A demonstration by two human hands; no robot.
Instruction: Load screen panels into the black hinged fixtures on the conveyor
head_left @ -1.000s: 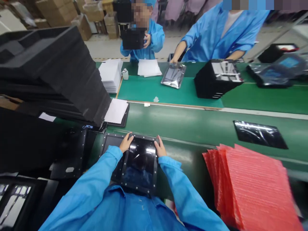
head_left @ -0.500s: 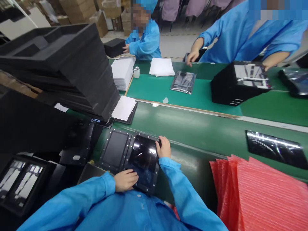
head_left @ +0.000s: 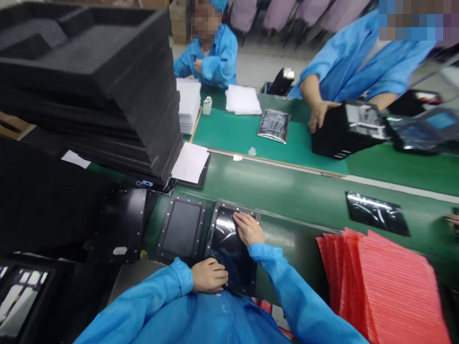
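Person at a green conveyor belt (head_left: 297, 186), both bare hands on a black studded-frame panel with a glossy film face (head_left: 229, 260). The panel lies flat on the belt, right in front of the person's chest. Right hand (head_left: 248, 228) is flat on the panel's upper part, open, not gripping. Left hand (head_left: 209, 275) is curled at the panel's near edge; can't tell if it really grips.

Just left of the panel, almost touching it, is a second framed panel with a matte dark face (head_left: 181, 228). Right of the panel are a stack of red bubble bags (head_left: 387, 291) and a glossy black sheet (head_left: 376, 213) on the belt. Up and left of the panel, a white paper sheet (head_left: 190, 162) sits on a black tray (head_left: 205, 176), beside a tall stack of black foam trays (head_left: 93, 95). Beyond the panel, on the green desk (head_left: 229, 131), lies a silver bag (head_left: 273, 125); a co-worker's hand (head_left: 320, 116) is on a black box (head_left: 340, 136).
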